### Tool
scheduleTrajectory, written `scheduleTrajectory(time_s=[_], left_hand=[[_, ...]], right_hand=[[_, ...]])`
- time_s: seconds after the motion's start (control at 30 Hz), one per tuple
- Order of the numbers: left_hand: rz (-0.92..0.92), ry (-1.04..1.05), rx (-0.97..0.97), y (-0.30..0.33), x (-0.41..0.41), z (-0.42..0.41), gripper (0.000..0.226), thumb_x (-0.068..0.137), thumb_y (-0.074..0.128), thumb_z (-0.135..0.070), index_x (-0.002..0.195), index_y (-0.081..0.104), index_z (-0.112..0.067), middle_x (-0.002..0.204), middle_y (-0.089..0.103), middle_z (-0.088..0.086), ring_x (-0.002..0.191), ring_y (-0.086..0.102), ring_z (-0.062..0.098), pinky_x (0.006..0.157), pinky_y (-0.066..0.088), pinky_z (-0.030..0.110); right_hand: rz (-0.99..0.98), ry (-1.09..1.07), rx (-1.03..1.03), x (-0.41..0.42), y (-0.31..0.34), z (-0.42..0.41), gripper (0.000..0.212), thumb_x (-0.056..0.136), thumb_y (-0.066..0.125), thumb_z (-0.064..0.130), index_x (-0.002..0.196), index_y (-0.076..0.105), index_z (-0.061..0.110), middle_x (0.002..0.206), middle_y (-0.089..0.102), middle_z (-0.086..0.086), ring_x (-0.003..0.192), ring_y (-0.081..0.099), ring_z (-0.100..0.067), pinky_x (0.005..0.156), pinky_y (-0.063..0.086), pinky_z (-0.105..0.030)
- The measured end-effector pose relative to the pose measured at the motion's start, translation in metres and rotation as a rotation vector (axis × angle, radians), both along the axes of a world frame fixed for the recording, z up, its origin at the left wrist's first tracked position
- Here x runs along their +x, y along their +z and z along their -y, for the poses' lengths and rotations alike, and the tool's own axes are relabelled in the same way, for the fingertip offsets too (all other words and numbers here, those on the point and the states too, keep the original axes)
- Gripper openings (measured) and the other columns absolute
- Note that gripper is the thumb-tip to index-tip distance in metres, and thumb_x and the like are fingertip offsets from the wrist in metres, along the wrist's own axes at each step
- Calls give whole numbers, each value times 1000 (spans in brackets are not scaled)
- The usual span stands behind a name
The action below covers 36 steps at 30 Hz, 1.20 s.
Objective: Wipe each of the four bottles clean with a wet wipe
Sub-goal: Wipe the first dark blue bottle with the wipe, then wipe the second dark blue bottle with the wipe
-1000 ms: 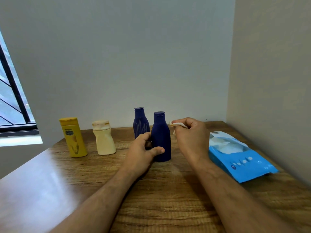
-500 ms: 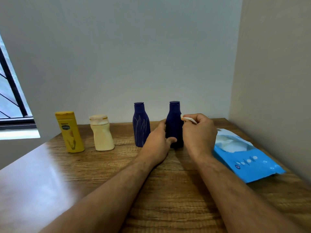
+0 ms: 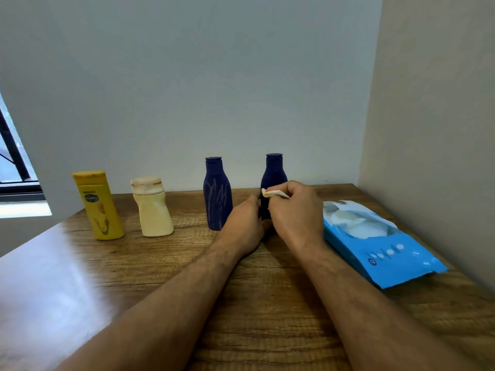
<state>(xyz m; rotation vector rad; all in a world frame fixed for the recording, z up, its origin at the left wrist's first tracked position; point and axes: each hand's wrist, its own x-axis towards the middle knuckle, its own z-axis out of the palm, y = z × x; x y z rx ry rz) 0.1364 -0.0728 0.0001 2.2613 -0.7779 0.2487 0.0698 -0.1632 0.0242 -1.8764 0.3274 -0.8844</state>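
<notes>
Four bottles stand in a row at the back of the wooden table [image 3: 107, 277]: a yellow bottle [image 3: 100, 207], a cream bottle [image 3: 152, 208], a smeared dark blue bottle [image 3: 217, 195] and a second dark blue bottle [image 3: 273, 175] furthest right. My left hand [image 3: 245, 226] grips the lower body of that right blue bottle. My right hand [image 3: 297, 210] pinches a crumpled white wet wipe [image 3: 270, 193] and holds it against the bottle's front. The bottle's base is hidden behind both hands.
A blue pack of wet wipes [image 3: 383, 253] lies open at the right, close to the side wall [image 3: 434, 129]. The back wall runs just behind the bottles. A window [image 3: 13, 167] is at the far left.
The right blue bottle has moved away from me and rightward, into line with the other bottles. Both hands went with it, and the wipe stays in my right hand.
</notes>
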Motion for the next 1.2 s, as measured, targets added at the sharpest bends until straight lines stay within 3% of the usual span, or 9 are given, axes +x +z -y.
scheduleTrajectory(time_s=[0.17,0.3,0.47,0.57,0.67,0.77,0.87,0.97,1.2], left_hand=[[37,94,145,-7,1,-1,28,99,57,-21,127,58,-19,83,54,-16,71,53,-3,63,36,11],[-25,111,160,-3,-18,-7,23,100,57,-22,123,60,-21,90,63,-10,79,60,5,73,49,24],[-68,153,32,-4,-42,-28,38,99,61,-28,136,56,-26,118,70,-5,103,67,9,90,57,29],[-57,276,-124,2,-48,-40,23,91,71,-42,110,67,-30,96,71,-13,83,65,0,72,53,19],[48,433,-314,7,-43,-49,31,81,77,-52,93,62,-28,84,66,-12,79,63,4,75,56,28],[149,546,-473,7,-31,-54,52,76,82,-52,108,51,-24,105,56,-8,97,56,14,87,54,36],[182,592,-484,4,-20,-54,80,68,86,-55,126,45,-17,121,47,-3,110,40,11,99,47,36],[165,581,-462,1,-11,-48,99,64,87,-59,138,39,-15,134,45,1,121,40,14,107,44,37],[13,462,-415,-4,9,-39,105,66,88,-55,146,32,-17,141,52,3,127,54,22,104,51,41]], right_hand=[[-16,137,-68,-8,-1,-5,14,89,66,15,94,73,26,90,69,12,89,65,-7,81,60,-32],[-18,154,-96,-14,0,-7,15,90,65,14,95,73,26,92,69,14,93,64,-7,83,59,-31],[-12,177,-90,-22,3,-8,19,92,63,11,100,73,25,97,68,14,91,63,-6,71,54,-18],[-1,199,-81,-24,3,-8,21,92,63,10,102,73,26,99,66,15,92,62,-5,71,51,-16],[18,189,-86,-23,3,-9,20,92,64,12,102,73,25,99,67,14,95,61,-6,81,56,-25],[38,185,-96,-21,3,-10,18,92,64,14,102,74,25,97,67,14,94,62,-7,81,56,-25],[46,189,-104,-18,3,-11,17,94,63,15,103,73,25,95,66,14,91,62,-7,78,55,-23],[59,189,-116,-15,3,-11,16,94,63,16,101,72,27,92,64,19,88,60,-4,73,50,-16],[93,194,-129,-9,2,-11,16,93,63,16,102,73,25,95,66,17,88,60,1,64,43,-8]])
